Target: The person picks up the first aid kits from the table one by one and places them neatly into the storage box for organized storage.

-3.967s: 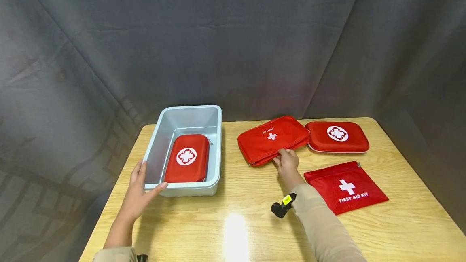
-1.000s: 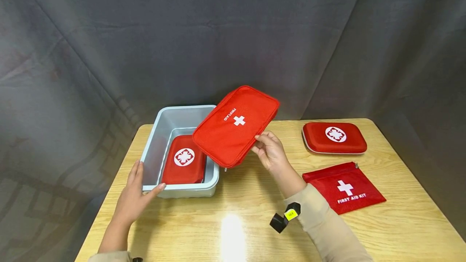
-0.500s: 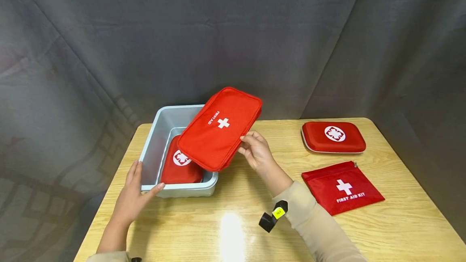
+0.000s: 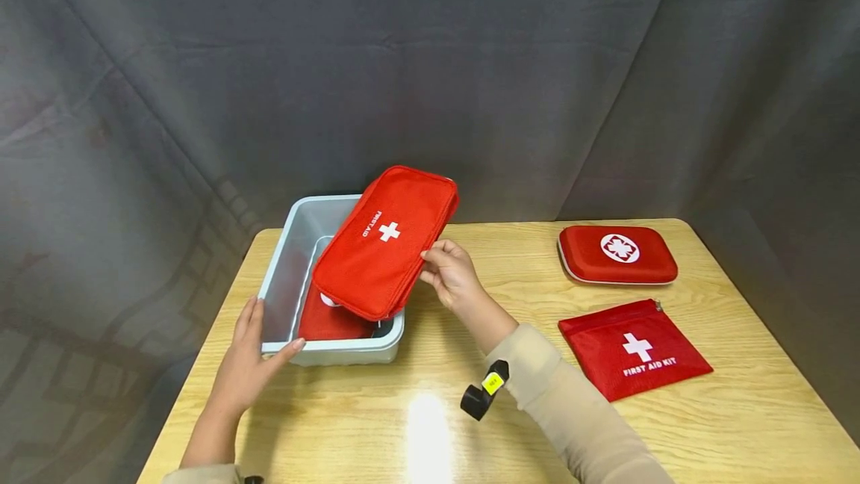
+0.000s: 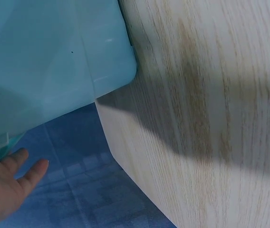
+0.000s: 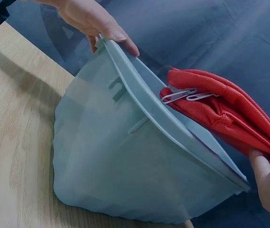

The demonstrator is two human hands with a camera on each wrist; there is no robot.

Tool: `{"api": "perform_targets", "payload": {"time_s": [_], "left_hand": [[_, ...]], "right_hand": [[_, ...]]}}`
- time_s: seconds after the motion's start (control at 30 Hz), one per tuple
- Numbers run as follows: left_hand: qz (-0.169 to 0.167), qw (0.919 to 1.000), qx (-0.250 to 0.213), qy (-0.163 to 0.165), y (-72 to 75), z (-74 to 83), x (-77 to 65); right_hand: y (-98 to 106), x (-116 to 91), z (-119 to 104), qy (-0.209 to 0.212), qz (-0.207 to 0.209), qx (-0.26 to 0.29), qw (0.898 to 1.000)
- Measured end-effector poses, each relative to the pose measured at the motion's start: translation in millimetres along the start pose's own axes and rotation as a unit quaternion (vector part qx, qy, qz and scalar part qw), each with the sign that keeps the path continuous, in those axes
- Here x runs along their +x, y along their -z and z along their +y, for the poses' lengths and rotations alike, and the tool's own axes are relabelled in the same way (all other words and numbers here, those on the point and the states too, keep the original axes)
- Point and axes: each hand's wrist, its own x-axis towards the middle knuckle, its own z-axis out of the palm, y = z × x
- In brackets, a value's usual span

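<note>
In the head view my right hand point(image 4: 452, 275) pinches the edge of a red soft first aid pouch point(image 4: 376, 260) between thumb and fingers. The pouch is tilted over the right part of a light grey plastic bin point(image 4: 349, 355). In the right wrist view its two zip pulls point(image 6: 187, 95) show above the bin's rim. Inside the bin lies a red hard first aid case point(image 4: 329, 327), mostly hidden by the pouch. My left hand point(image 4: 245, 364) rests on the bin's near left corner, fingers straight and spread, thumb along the front rim.
A second red hard case point(image 4: 598, 264) lies at the table's back right. In front of it is a flat red zip pouch point(image 4: 645, 364) printed FIRST AID KIT. Dark grey curtain point(image 4: 470, 81) hangs behind the wooden table point(image 4: 363, 424).
Four seconds ago the red soft pouch lay on the table beside the hard case. My right hand has lifted it and carried it left over the bin. My left hand has stayed on the bin.
</note>
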Motion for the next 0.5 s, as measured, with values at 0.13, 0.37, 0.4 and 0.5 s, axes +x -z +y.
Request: {"api": "perform_targets", "payload": {"time_s": [0.13,0.37,0.4,0.5], "left_hand": [[0.001,1.0,-0.003,-0.003,1.0,-0.6,-0.4],[0.004,1.0,0.0,-0.003,1.5,-0.8,1.1],[0.003,1.0,0.0,-0.002,1.4,-0.8,1.3],[0.001,1.0,0.001,-0.001,0.9,-0.8,2.1]], "right_hand": [[-5,2,5,-0.007,0.003,-0.015,1.0],[-10,3,12,-0.008,0.0,-0.041,0.999],[-11,3,13,-0.009,0.002,-0.049,0.999],[-13,4,15,-0.011,0.007,-0.068,0.998]]}}
